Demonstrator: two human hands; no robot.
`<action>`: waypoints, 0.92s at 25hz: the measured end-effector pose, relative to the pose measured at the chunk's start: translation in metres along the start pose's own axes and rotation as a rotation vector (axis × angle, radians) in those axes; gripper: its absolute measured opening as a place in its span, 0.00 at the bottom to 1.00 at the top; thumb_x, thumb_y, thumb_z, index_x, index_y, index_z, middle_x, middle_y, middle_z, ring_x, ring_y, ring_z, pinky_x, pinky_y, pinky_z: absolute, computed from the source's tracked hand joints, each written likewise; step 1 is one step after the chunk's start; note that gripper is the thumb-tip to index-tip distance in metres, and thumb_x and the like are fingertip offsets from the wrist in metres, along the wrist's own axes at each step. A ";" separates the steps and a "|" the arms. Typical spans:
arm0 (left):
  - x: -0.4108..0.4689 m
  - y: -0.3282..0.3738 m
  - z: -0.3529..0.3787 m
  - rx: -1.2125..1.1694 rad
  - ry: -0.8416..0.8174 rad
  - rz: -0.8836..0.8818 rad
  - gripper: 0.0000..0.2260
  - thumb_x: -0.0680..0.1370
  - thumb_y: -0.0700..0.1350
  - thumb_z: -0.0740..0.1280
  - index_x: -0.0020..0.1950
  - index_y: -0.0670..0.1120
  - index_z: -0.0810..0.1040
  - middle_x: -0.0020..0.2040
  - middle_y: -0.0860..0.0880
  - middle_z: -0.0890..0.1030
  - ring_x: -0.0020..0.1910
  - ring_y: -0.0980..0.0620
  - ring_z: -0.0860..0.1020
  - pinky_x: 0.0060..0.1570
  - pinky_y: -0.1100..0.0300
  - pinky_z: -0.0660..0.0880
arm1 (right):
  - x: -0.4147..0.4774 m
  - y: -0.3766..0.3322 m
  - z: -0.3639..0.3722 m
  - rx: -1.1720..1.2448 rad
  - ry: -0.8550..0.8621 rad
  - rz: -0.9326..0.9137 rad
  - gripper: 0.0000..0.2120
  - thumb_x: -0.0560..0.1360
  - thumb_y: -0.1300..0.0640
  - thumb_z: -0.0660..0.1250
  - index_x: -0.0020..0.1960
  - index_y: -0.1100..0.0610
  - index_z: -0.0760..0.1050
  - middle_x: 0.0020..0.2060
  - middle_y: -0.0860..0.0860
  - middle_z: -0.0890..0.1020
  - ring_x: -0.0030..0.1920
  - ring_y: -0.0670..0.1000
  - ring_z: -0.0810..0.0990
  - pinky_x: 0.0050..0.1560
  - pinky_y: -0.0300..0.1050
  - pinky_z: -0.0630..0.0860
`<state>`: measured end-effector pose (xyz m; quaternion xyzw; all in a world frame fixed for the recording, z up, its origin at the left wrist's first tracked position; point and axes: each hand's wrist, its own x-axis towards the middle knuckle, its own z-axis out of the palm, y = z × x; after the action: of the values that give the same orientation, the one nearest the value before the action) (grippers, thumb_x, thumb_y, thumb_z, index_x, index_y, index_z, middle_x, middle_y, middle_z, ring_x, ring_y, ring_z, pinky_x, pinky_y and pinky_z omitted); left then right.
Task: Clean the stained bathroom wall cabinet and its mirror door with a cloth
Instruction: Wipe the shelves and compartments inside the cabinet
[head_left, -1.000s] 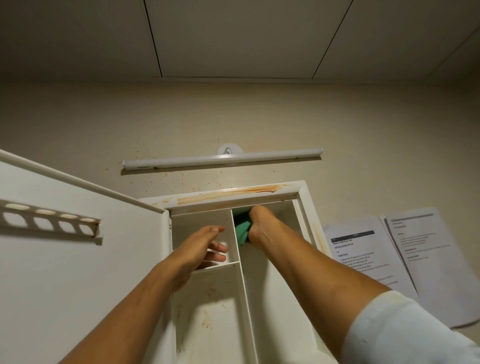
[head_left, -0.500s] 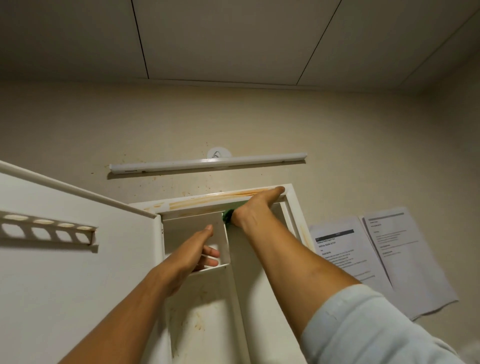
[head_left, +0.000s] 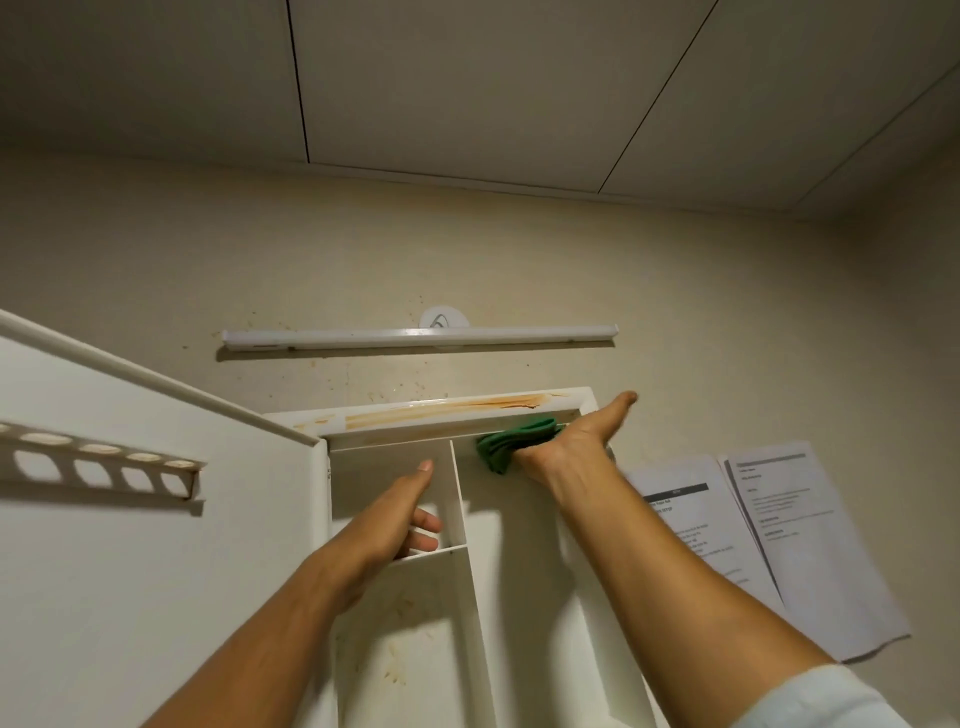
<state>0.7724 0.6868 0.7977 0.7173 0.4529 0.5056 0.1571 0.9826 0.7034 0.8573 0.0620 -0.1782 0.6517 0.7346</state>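
Gripping cloth (head_left: 511, 446) in right hand (head_left: 571, 452) under cabinet (head_left: 582, 402) top; left hand (head_left: 395, 519) open, bracing shelf (head_left: 436, 556). Press firmly, overlap strokes.

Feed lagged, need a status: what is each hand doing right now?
Left hand: open, gripping the cabinet shelf edge.
Right hand: pressing the green cloth under the cabinet top, thumb extended.

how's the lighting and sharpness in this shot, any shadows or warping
Head view: dim, warm light; the light bar and the door rack throw soft shadows just beneath them; straight cabinet edges splay from the wide lens; right hand and green cloth look slightly soft.
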 end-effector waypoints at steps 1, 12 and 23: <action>0.000 0.000 0.001 0.021 -0.011 0.006 0.27 0.82 0.68 0.51 0.75 0.55 0.68 0.55 0.47 0.83 0.54 0.48 0.83 0.65 0.51 0.74 | -0.003 -0.002 -0.004 -0.003 -0.023 0.017 0.51 0.61 0.15 0.59 0.66 0.53 0.76 0.59 0.62 0.80 0.57 0.69 0.78 0.62 0.73 0.72; -0.004 0.001 0.006 0.072 -0.016 0.020 0.27 0.82 0.68 0.51 0.74 0.54 0.69 0.55 0.46 0.82 0.53 0.48 0.81 0.63 0.50 0.75 | 0.012 0.033 -0.020 -0.353 0.058 -0.062 0.22 0.75 0.50 0.76 0.64 0.56 0.72 0.56 0.60 0.78 0.57 0.63 0.79 0.51 0.63 0.83; 0.011 0.009 0.018 0.113 0.056 0.059 0.22 0.83 0.60 0.62 0.72 0.49 0.70 0.59 0.48 0.79 0.50 0.49 0.83 0.51 0.53 0.78 | 0.013 -0.032 -0.063 -2.319 -0.724 -1.493 0.20 0.75 0.67 0.67 0.62 0.50 0.81 0.54 0.50 0.84 0.53 0.55 0.81 0.49 0.53 0.82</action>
<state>0.7929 0.6950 0.8024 0.7238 0.4635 0.5035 0.0884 1.0264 0.7313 0.8082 -0.3262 -0.7027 -0.4454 0.4489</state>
